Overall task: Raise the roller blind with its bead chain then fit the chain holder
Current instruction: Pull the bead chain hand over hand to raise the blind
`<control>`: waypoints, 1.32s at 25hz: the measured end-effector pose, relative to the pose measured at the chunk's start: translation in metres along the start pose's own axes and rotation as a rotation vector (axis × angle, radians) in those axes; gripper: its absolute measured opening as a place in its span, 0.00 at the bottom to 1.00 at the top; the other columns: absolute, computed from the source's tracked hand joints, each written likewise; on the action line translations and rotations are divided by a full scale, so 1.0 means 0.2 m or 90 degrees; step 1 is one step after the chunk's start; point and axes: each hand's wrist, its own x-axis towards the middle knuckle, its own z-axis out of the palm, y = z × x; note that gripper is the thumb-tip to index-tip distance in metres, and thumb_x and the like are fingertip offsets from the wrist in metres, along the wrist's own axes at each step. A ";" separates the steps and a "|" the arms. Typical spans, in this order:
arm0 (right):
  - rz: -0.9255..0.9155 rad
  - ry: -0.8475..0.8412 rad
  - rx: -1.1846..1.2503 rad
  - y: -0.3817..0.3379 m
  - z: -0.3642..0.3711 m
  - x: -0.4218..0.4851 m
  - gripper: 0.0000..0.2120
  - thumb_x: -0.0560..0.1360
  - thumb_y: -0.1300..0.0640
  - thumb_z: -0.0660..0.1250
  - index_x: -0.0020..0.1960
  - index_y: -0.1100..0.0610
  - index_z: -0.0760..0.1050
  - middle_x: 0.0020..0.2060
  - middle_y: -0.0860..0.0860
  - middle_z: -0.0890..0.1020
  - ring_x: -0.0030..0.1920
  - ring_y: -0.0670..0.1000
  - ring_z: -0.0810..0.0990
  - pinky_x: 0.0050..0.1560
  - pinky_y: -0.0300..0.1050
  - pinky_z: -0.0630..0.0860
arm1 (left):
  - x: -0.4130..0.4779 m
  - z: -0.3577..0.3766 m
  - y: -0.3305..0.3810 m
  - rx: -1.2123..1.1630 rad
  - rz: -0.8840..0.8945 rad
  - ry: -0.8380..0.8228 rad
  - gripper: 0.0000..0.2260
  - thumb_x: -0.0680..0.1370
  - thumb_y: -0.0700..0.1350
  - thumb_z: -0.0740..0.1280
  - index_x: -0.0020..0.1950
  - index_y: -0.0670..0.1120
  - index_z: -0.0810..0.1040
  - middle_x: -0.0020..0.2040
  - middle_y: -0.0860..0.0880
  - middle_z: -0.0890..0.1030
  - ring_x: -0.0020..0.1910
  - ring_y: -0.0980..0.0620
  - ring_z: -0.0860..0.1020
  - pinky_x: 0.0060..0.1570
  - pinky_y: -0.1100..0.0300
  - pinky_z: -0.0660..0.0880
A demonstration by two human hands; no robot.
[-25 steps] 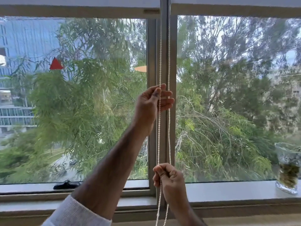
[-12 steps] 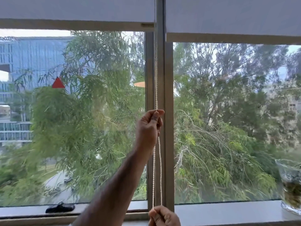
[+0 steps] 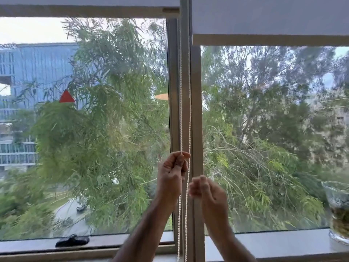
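Two white strands of the bead chain hang down the central window post. My left hand is raised and pinches the left strand between thumb and fingers. My right hand is blurred, fingers curled, just right of the right strand at about the same height; I cannot tell whether it grips the chain. The left roller blind's bottom bar sits near the top of the view. The right blind's bar hangs a little lower. No chain holder is in view.
A glass vase with plant stems stands on the window sill at the far right. A small black object lies on the left sill. The metal window post runs behind the chain.
My left hand pulled its strand down a little and the left blind's bar rose. My right hand came up from the bottom edge to beside the left hand.
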 end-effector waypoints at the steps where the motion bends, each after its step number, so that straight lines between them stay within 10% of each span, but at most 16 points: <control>1: -0.017 0.010 0.004 -0.06 0.01 0.06 0.15 0.83 0.58 0.60 0.43 0.62 0.81 0.37 0.63 0.84 0.37 0.57 0.85 0.41 0.52 0.82 | -0.02 0.00 -0.01 -0.017 -0.007 -0.002 0.10 0.84 0.37 0.59 0.53 0.37 0.80 0.32 0.49 0.73 0.27 0.59 0.67 0.25 0.68 0.65; 20: -0.006 -0.052 0.062 -0.29 0.16 0.29 0.09 0.83 0.58 0.62 0.53 0.62 0.79 0.36 0.59 0.85 0.34 0.56 0.83 0.36 0.47 0.83 | -0.44 -0.07 -0.55 -0.013 -0.069 -0.098 0.09 0.76 0.50 0.71 0.42 0.46 0.85 0.29 0.47 0.80 0.28 0.55 0.76 0.31 0.64 0.69; 33: -0.066 -0.054 0.007 -0.17 0.06 0.15 0.09 0.80 0.65 0.64 0.42 0.62 0.80 0.31 0.62 0.82 0.28 0.53 0.80 0.29 0.45 0.79 | -0.32 -0.13 -0.35 0.065 -0.154 -0.108 0.14 0.79 0.50 0.62 0.56 0.46 0.84 0.51 0.46 0.88 0.51 0.50 0.84 0.52 0.57 0.80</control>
